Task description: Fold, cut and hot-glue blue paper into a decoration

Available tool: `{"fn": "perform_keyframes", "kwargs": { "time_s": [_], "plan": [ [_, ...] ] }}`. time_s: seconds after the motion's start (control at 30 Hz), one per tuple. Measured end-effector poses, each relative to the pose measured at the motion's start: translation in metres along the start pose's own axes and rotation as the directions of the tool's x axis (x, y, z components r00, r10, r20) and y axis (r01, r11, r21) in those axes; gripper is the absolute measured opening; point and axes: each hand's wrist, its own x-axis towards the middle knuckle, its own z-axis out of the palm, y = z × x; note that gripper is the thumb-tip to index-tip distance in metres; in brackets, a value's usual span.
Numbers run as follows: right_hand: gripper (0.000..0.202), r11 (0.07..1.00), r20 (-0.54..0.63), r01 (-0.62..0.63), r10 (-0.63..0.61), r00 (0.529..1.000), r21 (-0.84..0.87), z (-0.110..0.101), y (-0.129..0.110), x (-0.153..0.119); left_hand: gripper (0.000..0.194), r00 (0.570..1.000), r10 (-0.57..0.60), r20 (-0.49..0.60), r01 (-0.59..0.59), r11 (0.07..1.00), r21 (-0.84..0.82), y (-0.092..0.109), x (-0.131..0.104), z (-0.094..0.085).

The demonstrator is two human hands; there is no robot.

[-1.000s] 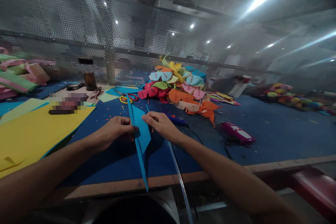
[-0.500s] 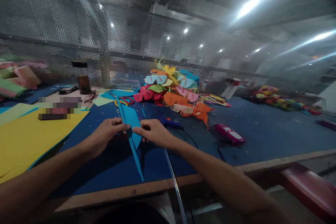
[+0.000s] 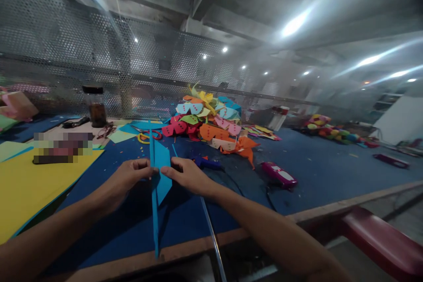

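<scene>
A folded piece of blue paper (image 3: pixel 162 185) is held up between both hands over the blue tabletop. It has a long narrow strip standing nearly upright and a slanted panel on its right. My left hand (image 3: pixel 134 175) pinches the strip's left side near the middle. My right hand (image 3: pixel 185 175) grips the panel, thumb on its face and fingers behind, where they are partly hidden. Just beyond the right hand lies a dark blue glue gun (image 3: pixel 209 164). Scissors with yellow and red handles (image 3: pixel 147 136) lie behind the paper.
A heap of colourful paper shapes (image 3: pixel 211 128) stands at the back, near a dark-lidded jar (image 3: pixel 95 108). Yellow sheets (image 3: pixel 49 189) cover the left. A purple device (image 3: pixel 279 175) lies right. A clear rod (image 3: pixel 213 233) crosses the table edge (image 3: pixel 231 238); a red stool (image 3: pixel 383 238) stands beyond.
The blue paper has turned from a slant to nearly upright, its lower end swinging left. Both hands keep their hold. The whole view has shifted slightly.
</scene>
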Motion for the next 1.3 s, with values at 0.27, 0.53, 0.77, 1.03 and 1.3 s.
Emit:
{"fn": "perform_keyframes", "kwargs": {
  "time_s": [0.27,0.53,0.77,1.03,1.3],
  "plan": [
    [0.051,0.988,-0.032,-0.035,0.041,0.999,0.149,0.003,0.006,0.003,0.037,0.999,-0.036,-0.003,0.036,0.999,-0.029,-0.004,-0.002,0.004],
    [0.047,0.969,-0.032,-0.022,0.031,0.999,0.246,0.004,0.009,0.006,0.040,0.997,-0.042,-0.063,0.040,0.999,-0.030,-0.003,0.000,0.003],
    [0.033,0.970,0.066,-0.052,0.037,0.997,0.237,-0.006,0.006,0.012,0.036,0.995,-0.104,0.001,0.104,0.994,0.030,0.008,-0.001,-0.029],
    [0.019,0.893,0.030,-0.030,0.049,0.998,-0.450,-0.034,-0.015,0.058,0.036,0.986,-0.119,-0.119,0.122,0.992,0.019,-0.005,0.004,-0.073],
    [0.022,0.704,0.107,-0.032,0.152,0.983,-0.710,-0.012,-0.014,0.159,0.038,0.991,-0.070,-0.112,0.067,0.997,-0.031,-0.006,0.000,-0.072]
  ]
}}
